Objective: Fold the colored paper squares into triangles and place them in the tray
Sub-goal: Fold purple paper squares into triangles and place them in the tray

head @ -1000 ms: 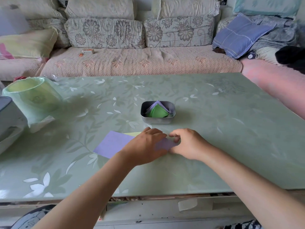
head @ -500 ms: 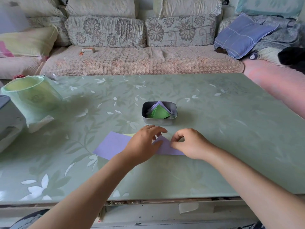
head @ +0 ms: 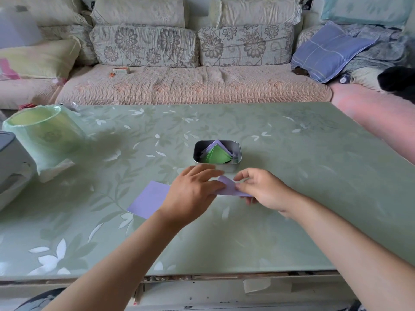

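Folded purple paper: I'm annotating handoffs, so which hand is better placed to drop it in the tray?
Probably the right hand: it pinches the folded purple paper, just in front of the tray. The left hand only lies flat across it.

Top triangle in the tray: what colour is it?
Green; the top triangle lies over pale purple ones in the tray, head view.

Table top (head: pixel 292 176): smooth, high-gloss, glass-like, printed leaf pattern. Tray (head: pixel 234 167): bare metal, dull brushed sheen. Lilac paper (head: pixel 228 185) and green folded paper (head: pixel 219 156): thin, matt, uncoated. Sofa cover (head: pixel 202 86): quilted cloth, rough raised texture. Bin liner (head: pixel 45 133): thin translucent plastic film, crinkled, faintly glossy.
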`<control>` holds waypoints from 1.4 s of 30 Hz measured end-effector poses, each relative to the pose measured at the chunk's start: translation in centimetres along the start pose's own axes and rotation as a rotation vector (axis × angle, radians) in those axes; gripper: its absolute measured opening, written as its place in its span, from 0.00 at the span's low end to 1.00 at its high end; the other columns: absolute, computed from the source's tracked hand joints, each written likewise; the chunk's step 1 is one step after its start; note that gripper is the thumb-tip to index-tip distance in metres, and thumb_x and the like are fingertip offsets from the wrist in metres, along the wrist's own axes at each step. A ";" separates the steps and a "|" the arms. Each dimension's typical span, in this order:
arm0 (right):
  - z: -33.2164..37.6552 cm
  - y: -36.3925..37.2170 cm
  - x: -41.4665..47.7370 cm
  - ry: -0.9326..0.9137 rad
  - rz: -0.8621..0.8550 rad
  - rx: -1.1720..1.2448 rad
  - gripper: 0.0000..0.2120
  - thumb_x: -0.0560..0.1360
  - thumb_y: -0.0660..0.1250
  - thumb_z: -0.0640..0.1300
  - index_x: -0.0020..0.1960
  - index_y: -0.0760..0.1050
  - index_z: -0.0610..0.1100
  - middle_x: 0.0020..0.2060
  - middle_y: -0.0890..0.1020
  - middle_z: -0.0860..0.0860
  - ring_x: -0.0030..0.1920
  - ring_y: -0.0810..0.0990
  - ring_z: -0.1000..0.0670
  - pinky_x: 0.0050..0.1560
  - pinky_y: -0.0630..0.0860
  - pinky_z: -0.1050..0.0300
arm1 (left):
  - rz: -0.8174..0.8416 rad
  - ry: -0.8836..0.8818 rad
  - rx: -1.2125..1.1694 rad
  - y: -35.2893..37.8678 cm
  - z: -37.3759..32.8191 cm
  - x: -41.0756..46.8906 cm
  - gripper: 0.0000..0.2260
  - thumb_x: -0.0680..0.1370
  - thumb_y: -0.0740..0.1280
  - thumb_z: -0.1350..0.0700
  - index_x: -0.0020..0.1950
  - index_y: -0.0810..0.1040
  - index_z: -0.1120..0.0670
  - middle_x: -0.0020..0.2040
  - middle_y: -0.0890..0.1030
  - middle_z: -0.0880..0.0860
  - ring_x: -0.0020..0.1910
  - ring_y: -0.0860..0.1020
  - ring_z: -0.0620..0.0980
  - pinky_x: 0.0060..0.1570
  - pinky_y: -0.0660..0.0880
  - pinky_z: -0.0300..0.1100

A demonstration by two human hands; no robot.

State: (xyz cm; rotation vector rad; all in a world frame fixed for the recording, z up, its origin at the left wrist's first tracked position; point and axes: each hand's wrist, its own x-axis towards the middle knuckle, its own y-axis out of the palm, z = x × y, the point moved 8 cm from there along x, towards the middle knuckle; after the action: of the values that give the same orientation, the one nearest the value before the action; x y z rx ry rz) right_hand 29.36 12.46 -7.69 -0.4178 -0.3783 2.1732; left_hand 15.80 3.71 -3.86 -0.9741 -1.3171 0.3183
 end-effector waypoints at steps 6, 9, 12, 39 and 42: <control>1.5 -0.2 -0.6 -0.215 -0.111 -0.162 0.11 0.73 0.75 0.50 0.54 0.78 0.58 0.49 0.80 0.58 0.45 0.77 0.59 0.45 0.71 0.69 | 0.101 -0.256 -0.080 0.5 1.8 -0.1 0.06 0.75 0.68 0.51 0.46 0.85 0.47 0.49 0.83 0.42 0.49 0.79 0.48 0.41 0.78 0.47; 3.0 0.3 -1.3 -0.372 -0.122 -0.316 0.06 0.71 0.77 0.49 0.44 0.81 0.55 0.45 0.81 0.58 0.46 0.79 0.56 0.44 0.69 0.69 | 0.223 -0.337 -0.121 1.4 2.1 -0.7 0.07 0.77 0.67 0.50 0.50 0.84 0.45 0.46 0.83 0.43 0.48 0.77 0.48 0.42 0.77 0.48; 3.5 0.2 -1.5 -0.436 -0.188 -0.338 0.07 0.73 0.75 0.42 0.40 0.81 0.53 0.40 0.82 0.59 0.42 0.80 0.56 0.44 0.73 0.64 | 0.245 -0.352 -0.138 1.4 2.1 -0.9 0.08 0.77 0.66 0.48 0.54 0.83 0.44 0.47 0.82 0.42 0.49 0.76 0.47 0.44 0.76 0.46; 4.8 -0.8 -2.0 -0.577 -0.416 -0.574 0.02 0.66 0.65 0.48 0.36 0.73 0.53 0.32 0.76 0.60 0.31 0.73 0.57 0.44 0.67 0.59 | 0.039 -0.330 -0.119 -2.6 2.0 0.6 0.06 0.77 0.65 0.51 0.43 0.80 0.46 0.39 0.81 0.41 0.43 0.75 0.44 0.33 0.73 0.42; 4.6 -1.4 -1.8 -0.545 -0.420 -0.570 0.03 0.65 0.65 0.49 0.36 0.71 0.54 0.32 0.77 0.60 0.32 0.74 0.59 0.45 0.66 0.62 | 0.024 -0.348 -0.096 -3.2 3.0 0.5 0.06 0.77 0.64 0.51 0.43 0.80 0.46 0.39 0.81 0.40 0.43 0.75 0.44 0.33 0.74 0.43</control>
State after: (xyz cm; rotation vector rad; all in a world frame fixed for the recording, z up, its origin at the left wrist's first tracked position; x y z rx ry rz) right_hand 29.46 11.28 -2.72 -0.0241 -1.2810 1.7090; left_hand 12.23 3.38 -1.35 -1.0470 -1.6493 0.4617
